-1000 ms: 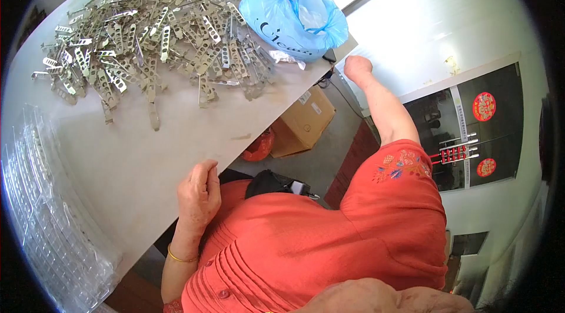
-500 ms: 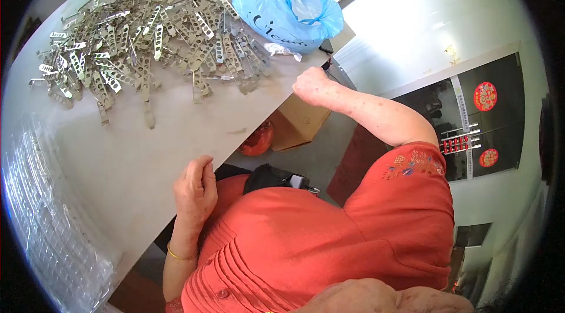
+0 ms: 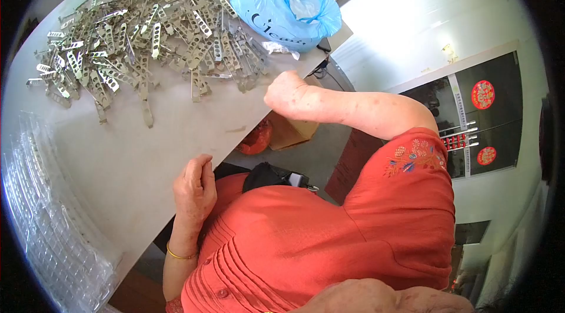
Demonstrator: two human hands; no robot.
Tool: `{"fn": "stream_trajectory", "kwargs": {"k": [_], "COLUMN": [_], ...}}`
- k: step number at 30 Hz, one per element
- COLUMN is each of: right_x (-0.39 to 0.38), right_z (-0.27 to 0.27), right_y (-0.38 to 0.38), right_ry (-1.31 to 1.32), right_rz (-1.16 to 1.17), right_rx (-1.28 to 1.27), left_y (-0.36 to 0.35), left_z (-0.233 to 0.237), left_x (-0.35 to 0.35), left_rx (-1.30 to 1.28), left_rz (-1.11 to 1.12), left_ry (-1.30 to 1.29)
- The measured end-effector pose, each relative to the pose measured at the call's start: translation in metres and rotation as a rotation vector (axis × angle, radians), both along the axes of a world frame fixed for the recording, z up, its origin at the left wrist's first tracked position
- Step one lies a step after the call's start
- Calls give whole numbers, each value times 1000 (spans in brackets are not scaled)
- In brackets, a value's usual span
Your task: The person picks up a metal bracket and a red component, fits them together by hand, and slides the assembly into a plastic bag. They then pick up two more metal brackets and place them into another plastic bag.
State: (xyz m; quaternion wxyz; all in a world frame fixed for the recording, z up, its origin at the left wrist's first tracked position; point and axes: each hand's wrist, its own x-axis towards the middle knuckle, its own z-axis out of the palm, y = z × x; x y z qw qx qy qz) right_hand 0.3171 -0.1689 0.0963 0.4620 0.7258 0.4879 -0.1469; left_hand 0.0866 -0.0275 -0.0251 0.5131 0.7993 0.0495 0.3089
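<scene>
Where the table (image 3: 112, 154) meets the left margin, clear trays (image 3: 56, 213) are stacked, their moulded cells catching the light. Beyond them, on the far part of the same top, metal strips (image 3: 156, 40) lie in a loose, overlapping heap; most show a row of holes, and some point outward from its near edge. Near the table's front edge is my left hand (image 3: 194, 189), well apart from the heap, its fingers half bent and close together; their tips are partly turned from view, so I cannot tell how far they close. A thin gold bracelet (image 3: 180, 256) circles that wrist. Below the edge, a red sack (image 3: 256, 139) sits beside a box (image 3: 294, 134) on the floor, while a black pouch (image 3: 265, 177) rests at the waist of my red shirt (image 3: 306, 225). Above, a blue bag (image 3: 282, 16) stands just beside the heap's right side, a crumpled white tissue (image 3: 280, 49) at its foot. Between tissue and box, over the table's edge, is my right hand (image 3: 287, 94), fingers curled into a fist; whether anything lies inside I cannot tell. Farthest right, a dark door (image 3: 503, 119) bears two round red stickers (image 3: 483, 95).
</scene>
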Motion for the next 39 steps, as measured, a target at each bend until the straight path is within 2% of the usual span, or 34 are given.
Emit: {"fn": "stream_trajectory", "kwargs": {"k": [3, 5, 14, 18, 20, 21, 23, 29, 39], "right_x": [-24, -39, -49, -56, -58, -59, -62, -68, -72], "right_z": [-5, -13, -95, -96, -94, -92, -88, -87, -80], "right_y": [17, 27, 45, 50, 45, 44, 44, 50, 54], "right_ry": [94, 93, 94, 58, -11, -10, -103, -175, -168], "right_rz": [47, 120, 212, 299, 484, 491, 710, 830, 810], "right_rx": [10, -103, -295, -439, -505, -512, -609, -845, -869], "left_y": [0, 0, 4, 4, 4, 5, 6, 7, 9], "left_z": [1, 1, 5, 4, 4, 3, 3, 2, 3], "left_x": [0, -1, -2, -2, -1, -2, -2, -3, -2], "left_rx": [-7, -15, 14, -30, -35, -34, -38, -52, -97], "left_rz": [0, -3, -4, -25, -26, -33, -34, -33, -65], "left_ry": [1, 12, 50, 48, 44, 42, 38, 9, 16]}}
